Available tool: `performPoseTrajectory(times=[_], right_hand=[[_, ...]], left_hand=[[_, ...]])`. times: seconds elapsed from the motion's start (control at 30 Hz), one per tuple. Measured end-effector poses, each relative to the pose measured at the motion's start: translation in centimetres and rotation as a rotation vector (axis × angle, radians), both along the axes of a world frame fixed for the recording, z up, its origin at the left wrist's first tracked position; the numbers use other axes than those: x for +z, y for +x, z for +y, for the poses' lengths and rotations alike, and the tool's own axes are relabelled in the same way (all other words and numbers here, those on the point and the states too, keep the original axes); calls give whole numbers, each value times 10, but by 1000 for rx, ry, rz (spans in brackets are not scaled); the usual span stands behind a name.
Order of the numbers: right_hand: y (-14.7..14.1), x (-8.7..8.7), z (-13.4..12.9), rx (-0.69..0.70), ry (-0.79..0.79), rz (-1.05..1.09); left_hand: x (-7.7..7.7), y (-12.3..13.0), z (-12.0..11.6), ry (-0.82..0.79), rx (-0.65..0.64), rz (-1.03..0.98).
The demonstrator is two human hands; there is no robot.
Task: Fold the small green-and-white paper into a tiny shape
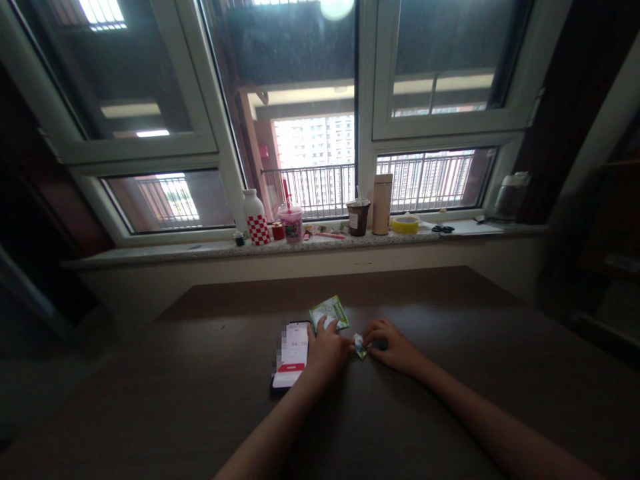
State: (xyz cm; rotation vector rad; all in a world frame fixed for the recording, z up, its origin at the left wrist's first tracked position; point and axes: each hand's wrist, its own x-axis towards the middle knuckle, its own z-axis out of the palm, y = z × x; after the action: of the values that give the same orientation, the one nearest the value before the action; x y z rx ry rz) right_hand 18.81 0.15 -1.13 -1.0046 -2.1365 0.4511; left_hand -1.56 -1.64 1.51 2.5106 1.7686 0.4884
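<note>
On the dark brown table [225, 347], a small green-and-white packet [360, 347] lies between my two hands. My left hand [327, 347] is spread, palm down, its fingertips on the lower edge of a larger green-and-white packet [335, 311] and its thumb touching the small packet. My right hand [393, 345] pinches the right edge of the small packet between thumb and forefinger, the other fingers curled. A phone [291, 357] with a lit screen lies just left of my left hand, a timer-like display showing.
Behind the table, a stone windowsill [215, 252] bears a checkered bottle [257, 220], a pink cup [291, 223], a dark drink cup [358, 219], a tan flask [382, 203], a yellow tape roll [405, 225] and black scissors [443, 229]. Windows rise above the sill.
</note>
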Motion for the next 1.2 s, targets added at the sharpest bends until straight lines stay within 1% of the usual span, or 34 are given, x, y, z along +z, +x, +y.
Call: performPoseTrajectory(times=[0.23,0.43,0.57,0.73,1.03,1.2], right_hand=[[1,0,0,5,-44,13],[0,-1,1,-6,-49,13],[-1,-1,0,-14,-26,-39],[-3,0,-3,-37,11,-80],[-4,-2,-2,-76,-2,9],[-4,2,-4,-60,1,-8]], left_hand=[[-5,0,2,9,9,-27],[-8,0,3,13,13,-59],[-8,1,3,17,22,-69],[-6,0,3,-25,25,-77],[-8,0,4,-24,-3,-140],[-8,3,0,24,-14,-148]])
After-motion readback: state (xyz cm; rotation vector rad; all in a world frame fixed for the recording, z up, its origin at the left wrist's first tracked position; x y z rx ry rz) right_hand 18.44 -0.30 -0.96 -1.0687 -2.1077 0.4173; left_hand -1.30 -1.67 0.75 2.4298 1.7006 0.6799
